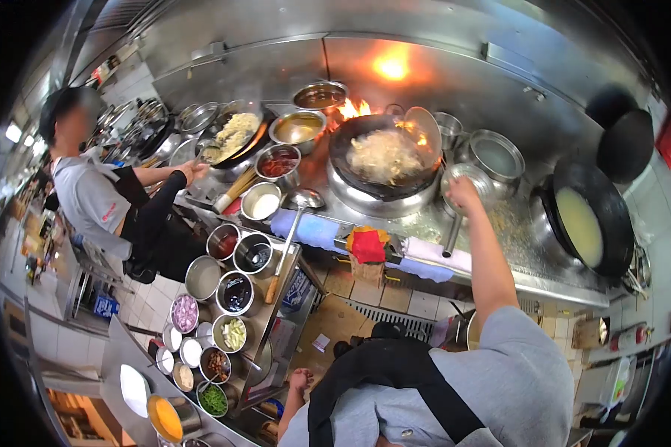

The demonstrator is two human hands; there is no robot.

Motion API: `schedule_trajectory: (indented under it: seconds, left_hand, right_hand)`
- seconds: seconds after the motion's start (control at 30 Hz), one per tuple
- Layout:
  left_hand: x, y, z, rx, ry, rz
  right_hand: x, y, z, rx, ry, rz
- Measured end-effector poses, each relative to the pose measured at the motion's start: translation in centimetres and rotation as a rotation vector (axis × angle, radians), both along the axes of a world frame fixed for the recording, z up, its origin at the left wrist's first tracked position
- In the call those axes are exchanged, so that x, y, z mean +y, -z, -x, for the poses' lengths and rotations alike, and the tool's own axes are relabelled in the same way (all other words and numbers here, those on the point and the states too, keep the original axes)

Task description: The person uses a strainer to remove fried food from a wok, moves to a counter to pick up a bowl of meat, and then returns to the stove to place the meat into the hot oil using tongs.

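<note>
My right hand [463,195] is stretched out over the stove, its fingers curled, above a round metal strainer [479,179] whose dark handle [450,240] points toward me. What the fingers grip, if anything, is hidden. To the left of that hand, a large black wok [341,158] with pale, steaming food [384,155] sits on a burner, with flames [353,109] at its back edge. A round skimmer [423,134] leans at the wok's right rim. Down by my waist, my left hand [300,381] is loosely closed, with nothing visible in it.
Another person [97,186] works at a wok of pale food [238,134] on the left. Bowls of oil [298,128] and red sauce [278,162] stand between the woks. A ladle [303,199] rests by several seasoning pots [236,292]. At right sits a wok of cloudy liquid [580,223].
</note>
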State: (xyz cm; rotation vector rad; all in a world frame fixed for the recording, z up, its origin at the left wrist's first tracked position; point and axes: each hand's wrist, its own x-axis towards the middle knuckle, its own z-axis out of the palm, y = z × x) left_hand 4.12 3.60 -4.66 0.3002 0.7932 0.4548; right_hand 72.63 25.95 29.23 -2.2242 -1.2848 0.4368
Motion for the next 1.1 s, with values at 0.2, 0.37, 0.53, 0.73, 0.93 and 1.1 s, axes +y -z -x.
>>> schedule_trajectory:
  seconds: [0.2, 0.37, 0.53, 0.73, 0.93, 1.1]
  left_hand:
    - [-5.4, 0.2, -0.5, 0.693, -0.011, -0.07]
    - [-5.4, -0.2, -0.7, 0.715, -0.041, -0.064]
    - [-3.5, -2.8, -1.8, 0.721, -0.139, -0.112]
    - [-2.9, -3.3, -2.4, 0.789, -0.15, -0.131]
    - [-5.4, 2.5, -0.2, 0.663, -0.108, 0.006]
    - [-4.3, -1.6, -0.5, 0.602, -0.068, 0.108]
  right_hand:
    - [-2.1, -4.1, -1.1, 0.422, 0.233, -0.034]
    - [3.2, 1.4, -2.7, 0.019, 0.119, -0.072]
    - [4.2, 1.4, 2.6, 0.857, 0.255, -0.085]
    - [4.2, 2.2, 4.6, 1.286, 0.149, -0.011]
    - [3.7, 2.3, 4.6, 1.446, 0.15, -0.037]
    - [0.9, 2.7, 3.6, 1.566, 0.046, -0.104]
